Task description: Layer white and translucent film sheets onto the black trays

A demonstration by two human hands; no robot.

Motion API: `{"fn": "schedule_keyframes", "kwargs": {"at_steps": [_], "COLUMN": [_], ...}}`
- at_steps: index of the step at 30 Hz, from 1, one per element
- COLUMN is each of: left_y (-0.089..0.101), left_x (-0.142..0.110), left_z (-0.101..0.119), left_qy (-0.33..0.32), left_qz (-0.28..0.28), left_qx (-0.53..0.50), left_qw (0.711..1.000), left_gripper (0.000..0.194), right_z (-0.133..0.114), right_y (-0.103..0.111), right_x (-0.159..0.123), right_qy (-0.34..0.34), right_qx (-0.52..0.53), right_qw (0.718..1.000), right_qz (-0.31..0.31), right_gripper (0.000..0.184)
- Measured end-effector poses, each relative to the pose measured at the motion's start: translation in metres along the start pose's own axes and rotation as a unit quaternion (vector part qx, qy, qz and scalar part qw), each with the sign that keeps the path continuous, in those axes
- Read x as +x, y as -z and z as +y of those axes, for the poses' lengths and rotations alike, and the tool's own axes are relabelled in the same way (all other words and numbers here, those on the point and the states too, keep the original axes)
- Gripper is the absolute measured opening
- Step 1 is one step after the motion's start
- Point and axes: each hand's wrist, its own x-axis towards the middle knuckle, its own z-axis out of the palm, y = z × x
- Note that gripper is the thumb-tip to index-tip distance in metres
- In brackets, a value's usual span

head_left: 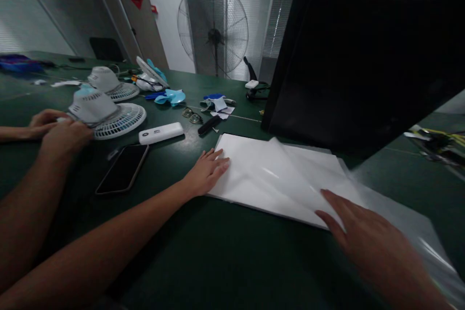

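A flat white stack of paper or sheets (243, 155) lies on the green table, and a see-through plastic film (403, 218) covers part of it and trails off to the right. One corner of the film stands raised near the middle of the stack. My left hand (207, 172) rests on the left end of the stack, its fingers stretched out and the thumb apart. Over the right part, my right hand (366, 237) touches the film with its fingers extended and the thumb spread away. Whether the film is lightly caught under the right thumb is unclear.
A large black monitor (359, 68) stands behind the stack. To the left are a phone (123, 169), a white oblong device (162, 133), eyeglasses (192, 115) and small white fans (119, 118). Another person's hands (67, 133) work at the nearer fan. Cables (443, 143) lie at right.
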Motion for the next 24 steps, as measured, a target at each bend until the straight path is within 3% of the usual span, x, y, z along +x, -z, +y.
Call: {"fn": "schedule_keyframes", "kwargs": {"at_steps": [2, 4, 11, 16, 20, 24], "left_y": [-0.003, -0.003, 0.003, 0.0, -0.004, -0.007], "left_x": [0.002, 0.003, 0.003, 0.005, 0.006, 0.005], "left_z": [-0.004, -0.006, 0.003, 0.001, -0.006, -0.011], "left_qy": [-0.004, -0.007, -0.003, -0.008, -0.015, -0.032], "left_qz": [0.011, 0.011, -0.021, -0.031, -0.023, -0.013], "left_qx": [-0.009, -0.011, 0.025, 0.06, 0.057, 0.054], "left_qw": [1.0, 1.0, 0.999, 0.998, 0.998, 0.998], "left_gripper": [0.085, 0.086, 0.094, 0.082, 0.064, 0.056], "right_z": [-0.032, -0.049, -0.048, -0.012, 0.039, 0.079], "right_y": [-0.004, -0.011, -0.015, -0.007, -0.017, -0.028], "right_x": [0.016, 0.027, 0.026, 0.025, 0.021, 0.017], "right_qy": [0.058, 0.097, 0.093, 0.021, -0.1, -0.203], "right_qx": [0.001, 0.015, 0.116, 0.133, 0.044, 0.009], "right_qw": [0.998, 0.995, 0.986, 0.983, 0.99, 0.976], "right_qz": [0.016, 0.002, -0.076, -0.125, -0.084, -0.075], "right_gripper": [0.072, 0.069, 0.072, 0.077, 0.086, 0.097]}}
